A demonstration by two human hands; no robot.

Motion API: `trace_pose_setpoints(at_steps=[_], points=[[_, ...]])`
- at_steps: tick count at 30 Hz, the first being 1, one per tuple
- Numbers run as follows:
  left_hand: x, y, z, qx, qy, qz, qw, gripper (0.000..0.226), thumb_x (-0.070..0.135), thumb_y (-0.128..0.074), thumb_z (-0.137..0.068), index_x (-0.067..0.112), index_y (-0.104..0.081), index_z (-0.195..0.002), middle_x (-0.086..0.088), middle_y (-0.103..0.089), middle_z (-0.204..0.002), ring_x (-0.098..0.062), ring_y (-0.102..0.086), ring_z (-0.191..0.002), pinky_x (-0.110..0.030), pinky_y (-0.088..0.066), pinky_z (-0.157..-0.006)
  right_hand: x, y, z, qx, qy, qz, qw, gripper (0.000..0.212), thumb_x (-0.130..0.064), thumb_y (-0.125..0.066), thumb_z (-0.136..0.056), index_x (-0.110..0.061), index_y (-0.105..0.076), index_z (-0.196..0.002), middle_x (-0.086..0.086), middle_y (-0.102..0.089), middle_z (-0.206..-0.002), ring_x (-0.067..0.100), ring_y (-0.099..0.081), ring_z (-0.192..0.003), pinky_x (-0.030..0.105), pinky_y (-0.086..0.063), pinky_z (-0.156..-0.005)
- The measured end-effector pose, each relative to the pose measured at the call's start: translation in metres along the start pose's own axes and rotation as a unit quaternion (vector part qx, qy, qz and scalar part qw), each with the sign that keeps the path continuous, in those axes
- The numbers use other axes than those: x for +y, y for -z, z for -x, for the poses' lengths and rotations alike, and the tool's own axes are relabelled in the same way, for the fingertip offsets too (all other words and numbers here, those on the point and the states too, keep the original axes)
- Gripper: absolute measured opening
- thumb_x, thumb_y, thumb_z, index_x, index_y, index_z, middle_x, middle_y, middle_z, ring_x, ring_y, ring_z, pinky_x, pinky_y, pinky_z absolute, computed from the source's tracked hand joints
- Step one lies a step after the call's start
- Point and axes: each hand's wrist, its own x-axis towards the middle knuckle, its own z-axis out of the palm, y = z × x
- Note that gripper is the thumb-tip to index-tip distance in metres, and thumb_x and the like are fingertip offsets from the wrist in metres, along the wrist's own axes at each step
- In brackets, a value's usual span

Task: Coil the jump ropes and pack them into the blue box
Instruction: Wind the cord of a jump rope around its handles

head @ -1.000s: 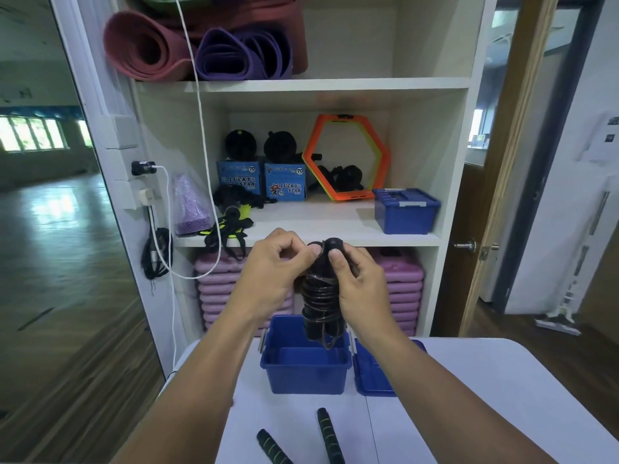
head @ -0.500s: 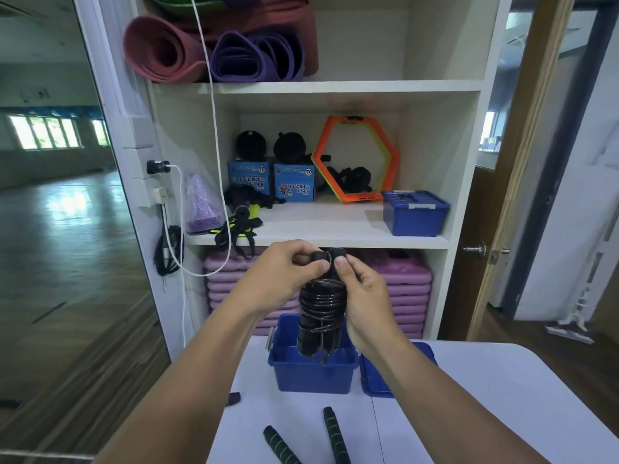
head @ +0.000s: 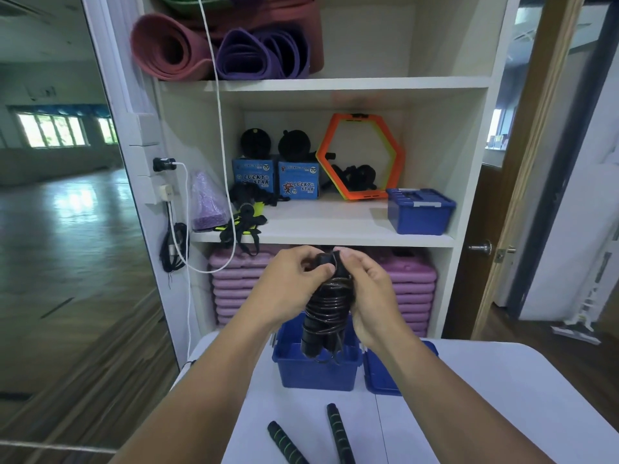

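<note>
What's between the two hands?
In the head view, a coiled black jump rope sits between the left hand and right hand, which both grip it.

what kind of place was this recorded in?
Likely the storage corner of a gym or fitness studio: rolled exercise mats, an orange hexagonal agility ring, and a coiled black jump rope.

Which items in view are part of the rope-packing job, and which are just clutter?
Job: left hand and right hand gripping the coiled jump rope; open blue box; its lid; green-striped rope handles on the table.

Lying about: yoga mats; orange hexagon; Lucky Star cartons; lidded blue shelf box.
</note>
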Motion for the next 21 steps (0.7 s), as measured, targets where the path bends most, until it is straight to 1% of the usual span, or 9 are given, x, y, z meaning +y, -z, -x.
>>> trace_pose_setpoints(at_steps=[2, 5, 6, 8, 10, 12, 16, 18, 21], points=[[0.002, -0.001, 0.002, 0.007, -0.015, -0.014, 1.000, 0.007, 0.027, -0.069, -0.091, 0.023, -0.072, -0.096, 0.008, -0.075, -0.090, -0.011, -0.071, -0.088, -0.045, -0.056, -0.088, -0.006, 0.001, -0.002, -0.008, 0.016, 0.018, 1.000, 0.009, -0.016, -0.069, -0.089, -0.010, -0.073, -0.096, 0.013, -0.073, -0.095, 0.028, -0.068, -0.090, 0.042, -0.055, -0.088], [0.002, -0.002, 0.003, 0.017, -0.023, -0.020, 0.999, 0.011, 0.026, -0.067, -0.093, 0.024, -0.072, -0.102, 0.009, -0.075, -0.092, -0.009, -0.071, -0.089, -0.045, -0.056, -0.088, -0.009, 0.004, -0.006, -0.029, 0.029, 0.051, 0.998, 0.012, -0.014, -0.073, -0.087, -0.008, -0.075, -0.097, 0.019, -0.075, -0.102, 0.041, -0.070, -0.101, 0.054, -0.053, -0.098], [0.002, -0.002, 0.004, 0.023, -0.025, -0.019, 0.999, 0.011, 0.026, -0.066, -0.093, 0.025, -0.072, -0.103, 0.009, -0.075, -0.092, -0.010, -0.071, -0.090, -0.045, -0.057, -0.087, -0.010, 0.004, -0.008, -0.035, 0.038, 0.074, 0.996, 0.011, -0.015, -0.072, -0.089, -0.010, -0.076, -0.097, 0.018, -0.075, -0.102, 0.041, -0.069, -0.104, 0.056, -0.052, -0.099], [0.002, -0.003, 0.005, 0.041, -0.037, -0.020, 0.998, 0.011, 0.024, -0.065, -0.094, 0.024, -0.072, -0.102, 0.007, -0.075, -0.091, -0.012, -0.071, -0.088, -0.045, -0.057, -0.086, -0.014, 0.003, -0.010, -0.047, 0.069, 0.148, 0.986, 0.012, -0.024, -0.071, -0.090, -0.016, -0.077, -0.096, 0.010, -0.077, -0.097, 0.033, -0.072, -0.100, 0.056, -0.053, -0.097], [0.002, -0.003, 0.006, 0.065, -0.047, -0.019, 0.997, 0.009, 0.022, -0.063, -0.095, 0.022, -0.071, -0.099, 0.006, -0.074, -0.088, -0.009, -0.070, -0.084, -0.037, -0.057, -0.081, -0.021, 0.002, -0.010, -0.067, 0.093, 0.226, 0.967, 0.017, -0.032, -0.068, -0.091, -0.020, -0.077, -0.098, 0.002, -0.078, -0.095, 0.021, -0.073, -0.096, 0.050, -0.056, -0.093], [0.002, -0.001, 0.007, 0.096, -0.055, -0.005, 0.994, 0.009, 0.019, -0.063, -0.096, 0.019, -0.072, -0.097, 0.007, -0.074, -0.085, -0.004, -0.068, -0.079, -0.024, -0.055, -0.074, -0.025, 0.001, -0.010, -0.092, 0.108, 0.270, 0.952, 0.016, -0.030, -0.064, -0.095, -0.020, -0.076, -0.099, -0.002, -0.077, -0.094, 0.014, -0.073, -0.093, 0.040, -0.057, -0.091], [0.001, 0.005, 0.005, 0.115, -0.052, 0.035, 0.991, 0.009, 0.016, -0.065, -0.095, 0.015, -0.073, -0.098, 0.006, -0.074, -0.084, -0.002, -0.067, -0.077, -0.014, -0.051, -0.069, -0.026, 0.003, -0.006, -0.119, 0.119, 0.283, 0.944, 0.014, -0.022, -0.062, -0.097, -0.017, -0.074, -0.101, -0.003, -0.077, -0.096, 0.009, -0.071, -0.093, 0.027, -0.056, -0.087], [0.000, 0.007, 0.003, 0.100, -0.044, 0.041, 0.993, 0.008, 0.017, -0.067, -0.094, 0.015, -0.074, -0.098, 0.006, -0.074, -0.084, -0.004, -0.068, -0.079, -0.019, -0.054, -0.074, -0.025, 0.005, -0.006, -0.125, 0.113, 0.281, 0.945, 0.014, -0.022, -0.061, -0.098, -0.017, -0.074, -0.101, -0.003, -0.077, -0.097, 0.010, -0.071, -0.094, 0.023, -0.056, -0.085], [-0.005, 0.012, -0.001, 0.074, -0.021, 0.071, 0.994, 0.007, 0.022, -0.071, -0.091, 0.020, -0.074, -0.097, 0.002, -0.075, -0.088, -0.018, -0.071, -0.088, -0.043, -0.059, -0.086, -0.024, 0.005, -0.009, -0.121, 0.101, 0.280, 0.947, 0.014, -0.023, -0.062, -0.098, -0.018, -0.074, -0.102, -0.003, -0.077, -0.097, 0.010, -0.072, -0.094, 0.026, -0.056, -0.086]])
